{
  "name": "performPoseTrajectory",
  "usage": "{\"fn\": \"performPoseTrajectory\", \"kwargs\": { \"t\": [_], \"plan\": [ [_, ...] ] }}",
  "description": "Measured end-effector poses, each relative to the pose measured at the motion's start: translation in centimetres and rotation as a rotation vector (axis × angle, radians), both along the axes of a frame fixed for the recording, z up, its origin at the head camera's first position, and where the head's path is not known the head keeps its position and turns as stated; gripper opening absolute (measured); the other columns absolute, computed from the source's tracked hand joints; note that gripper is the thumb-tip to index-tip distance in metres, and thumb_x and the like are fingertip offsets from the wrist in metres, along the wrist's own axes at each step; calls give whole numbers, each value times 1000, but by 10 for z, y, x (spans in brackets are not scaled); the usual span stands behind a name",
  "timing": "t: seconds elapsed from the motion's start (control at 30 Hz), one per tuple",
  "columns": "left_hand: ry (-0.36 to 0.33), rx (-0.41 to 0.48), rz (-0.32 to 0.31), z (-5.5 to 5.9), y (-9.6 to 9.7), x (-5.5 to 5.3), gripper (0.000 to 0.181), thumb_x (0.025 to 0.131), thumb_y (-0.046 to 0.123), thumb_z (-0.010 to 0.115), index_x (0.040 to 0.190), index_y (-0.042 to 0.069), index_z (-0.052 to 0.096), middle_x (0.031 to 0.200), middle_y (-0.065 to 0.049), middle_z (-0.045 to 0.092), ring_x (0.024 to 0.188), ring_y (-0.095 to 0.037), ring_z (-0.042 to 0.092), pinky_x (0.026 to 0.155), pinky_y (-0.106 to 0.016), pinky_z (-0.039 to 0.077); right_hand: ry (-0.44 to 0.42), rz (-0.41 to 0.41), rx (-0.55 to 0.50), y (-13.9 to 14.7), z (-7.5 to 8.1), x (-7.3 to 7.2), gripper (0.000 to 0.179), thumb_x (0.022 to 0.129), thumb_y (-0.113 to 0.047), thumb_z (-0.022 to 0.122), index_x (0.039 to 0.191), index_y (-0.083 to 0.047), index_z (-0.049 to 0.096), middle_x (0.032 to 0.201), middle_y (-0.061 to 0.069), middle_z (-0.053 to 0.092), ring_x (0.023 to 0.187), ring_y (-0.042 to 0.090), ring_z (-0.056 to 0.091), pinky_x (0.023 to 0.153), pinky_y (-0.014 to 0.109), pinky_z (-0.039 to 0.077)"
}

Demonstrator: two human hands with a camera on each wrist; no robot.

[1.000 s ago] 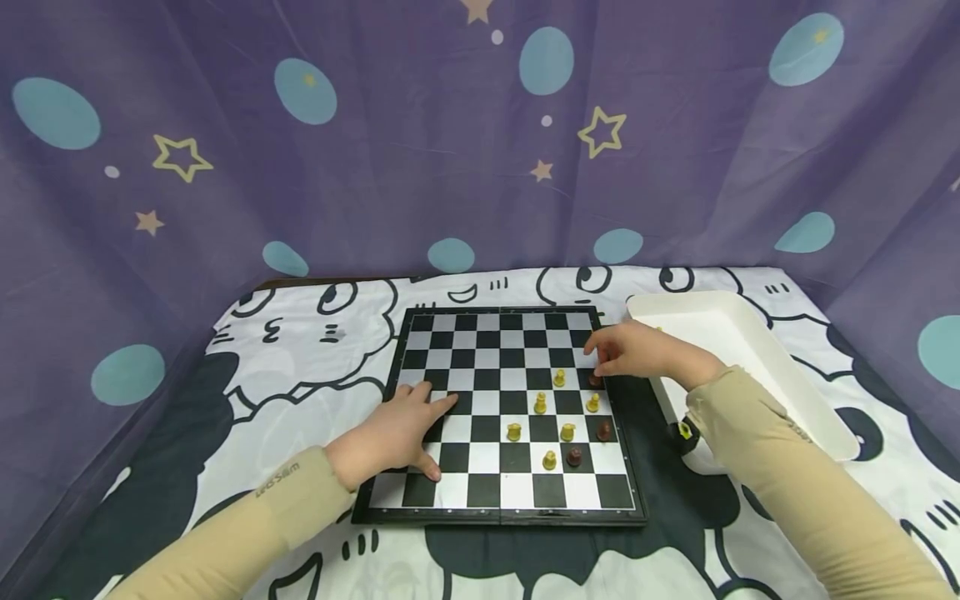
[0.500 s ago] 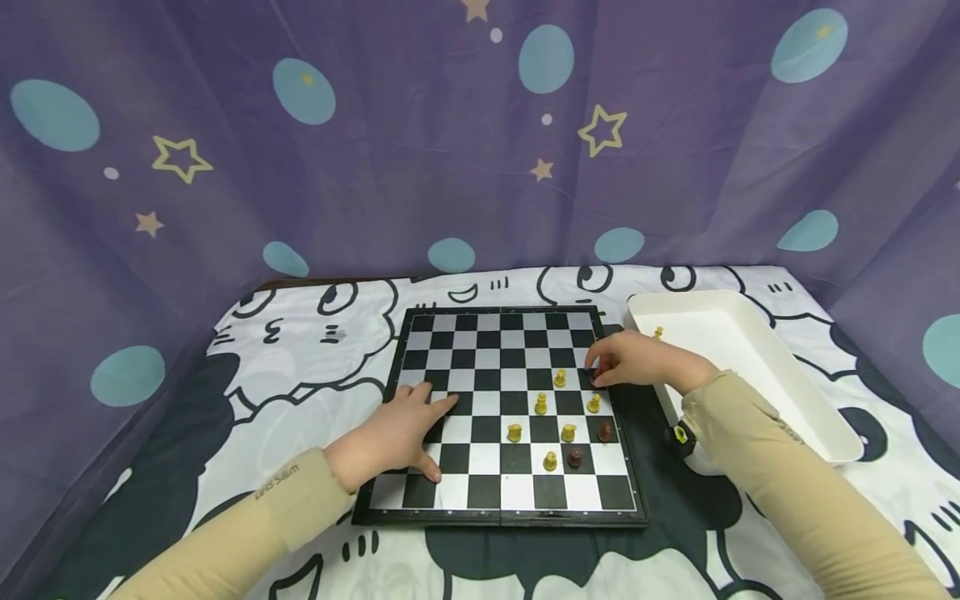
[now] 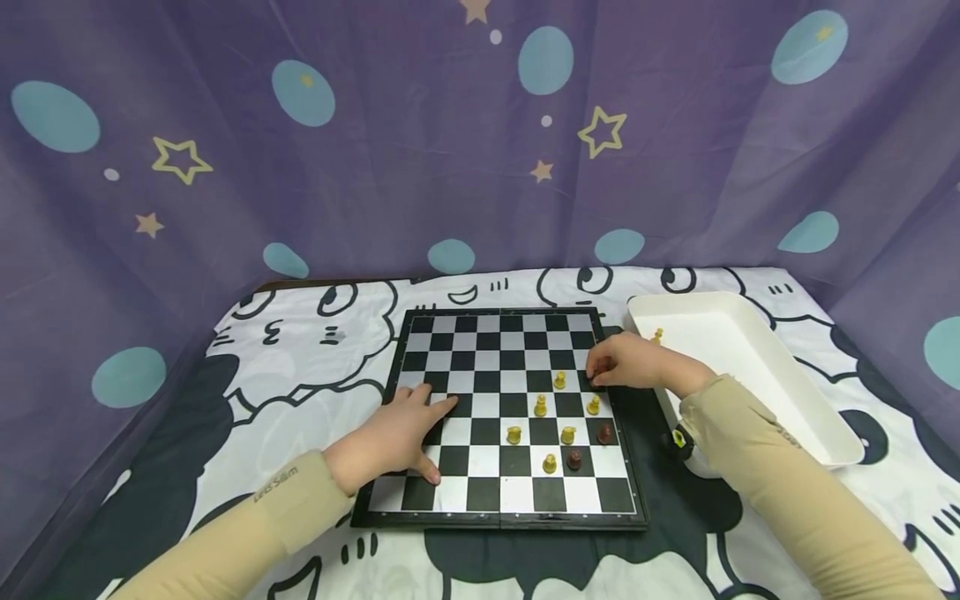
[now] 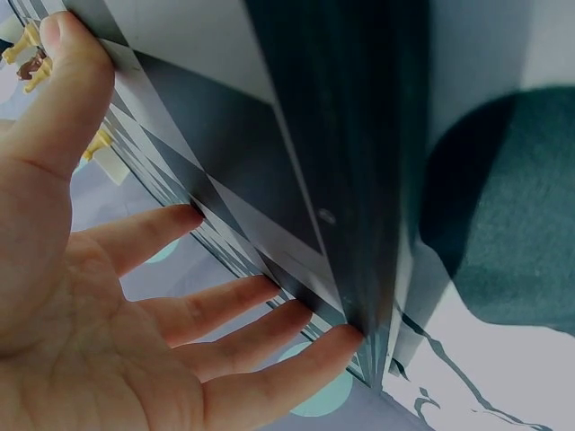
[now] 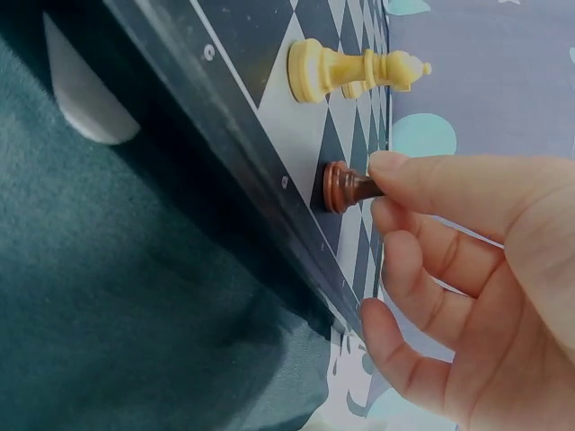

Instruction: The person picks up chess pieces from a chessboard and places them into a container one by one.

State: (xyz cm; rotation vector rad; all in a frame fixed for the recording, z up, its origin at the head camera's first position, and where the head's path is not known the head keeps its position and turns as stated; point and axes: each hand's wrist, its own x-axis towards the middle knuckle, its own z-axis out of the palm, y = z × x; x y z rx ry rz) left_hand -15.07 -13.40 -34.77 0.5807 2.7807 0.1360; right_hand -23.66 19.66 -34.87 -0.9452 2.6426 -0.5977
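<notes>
A black-and-white chessboard lies flat with several yellow and dark brown chess pieces on its right half. My left hand rests on the board's left side, fingers spread, its fingertips touching the squares in the left wrist view. At the right edge, my right hand pinches a dark brown chess piece between thumb and fingers. That piece stands upright at a dark edge square; its top is hidden by the fingertips. A yellow chess piece stands beside it. Two other brown pieces, one a brown chess piece, stand nearer the front.
Right of the board is a white tray, partly behind the right forearm, with a yellow chess piece at its near-left side. A patterned cloth covers the table. A purple curtain hangs behind.
My right hand has shifted slightly down and right, its fingers drawing closer around the brown chess piece. The yellow piece in the tray shows more now. My left hand stays put.
</notes>
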Motion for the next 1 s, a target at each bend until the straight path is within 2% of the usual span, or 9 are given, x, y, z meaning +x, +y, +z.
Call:
{"fn": "performPoseTrajectory", "kwargs": {
  "t": [0.47,1.0],
  "plan": [
    [9,-9,-2,1,0,1,102,52,42,88,139,9,47,137,-26,43,122,-45,42,97,-53,41,2,-4,-17,0,-2,2,4,84,-8,68,82,-5,67,70,-4,61,63,6,50,59,25,42],
    [14,-1,-11,-2,0,0,102,52,43,88,140,9,47,137,-26,42,122,-45,42,98,-53,41,55,-5,-75,5,12,8,6,86,-11,67,84,-5,67,75,-2,66,65,6,53,63,27,45]
  ]
}}
